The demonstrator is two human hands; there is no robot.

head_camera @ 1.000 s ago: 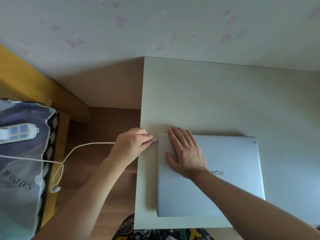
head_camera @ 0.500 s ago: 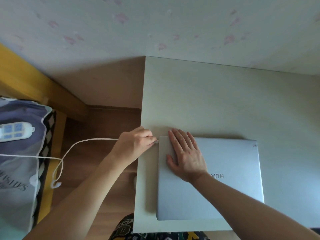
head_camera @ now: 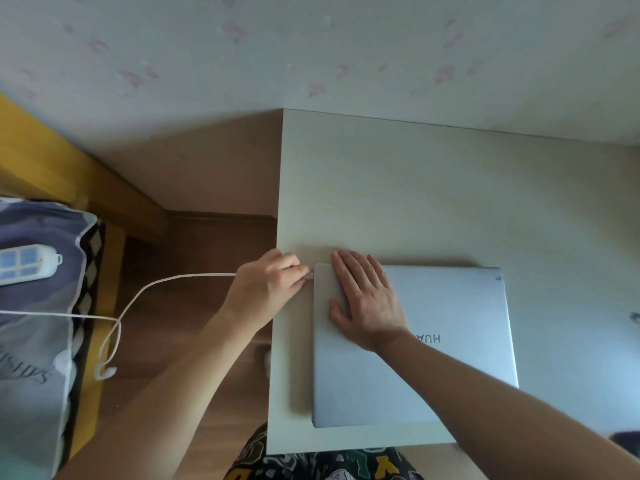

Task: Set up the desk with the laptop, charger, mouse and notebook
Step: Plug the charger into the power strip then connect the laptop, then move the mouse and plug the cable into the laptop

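A closed silver laptop (head_camera: 450, 344) lies flat on the pale desk (head_camera: 415, 188), near its front left corner. My right hand (head_camera: 367, 299) rests flat on the lid's far left corner, fingers spread. My left hand (head_camera: 270, 285) pinches the plug of a white charger cable (head_camera: 180, 278) against the laptop's left edge at its far corner. The cable runs left over the floor in a loop toward the bed. No mouse or notebook can be seen.
A white power strip (head_camera: 24, 265) lies on a blue-grey pillow (head_camera: 34, 323) at the left, on a yellow wooden bed frame (head_camera: 100, 341). Wood floor fills the gap between bed and desk. A papered wall stands behind. A small dark object (head_camera: 635, 317) shows at the right edge.
My left hand has pushed the plug a little closer, up against the laptop's left edge. My right hand has stayed flat on the lid.
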